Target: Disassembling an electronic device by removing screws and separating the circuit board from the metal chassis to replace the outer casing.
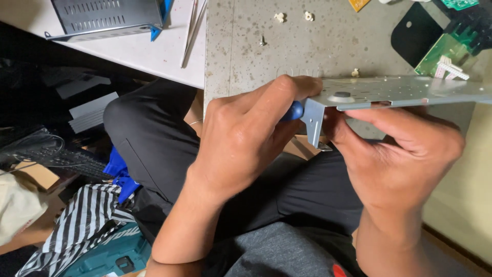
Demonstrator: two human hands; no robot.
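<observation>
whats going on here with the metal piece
A seated person holds a grey metal bracket over their lap at the edge of a speckled table. The right hand grips it from below, while the left hand wraps a blue-handled tool, probably a screwdriver, against the bracket's bent end. Loose screws and green circuit boards lie on the table.

Bracket (394,92): bare sheet metal, pale grey, smooth, dull sheen, with a folded end tab. Tool handle (293,110) in the left hand (246,138): blue plastic, glossy. Surface (307,46): grey, speckled, rough and matt, like worn metal or stone. Adjoining board (138,51): white, smooth, matt. Case (105,18): dark painted metal, slotted, satin. Circuit board (441,54): green, slightly glossy. Trousers (154,143): black cloth, matt. Bag (87,220): striped, thin and crinkled.
</observation>
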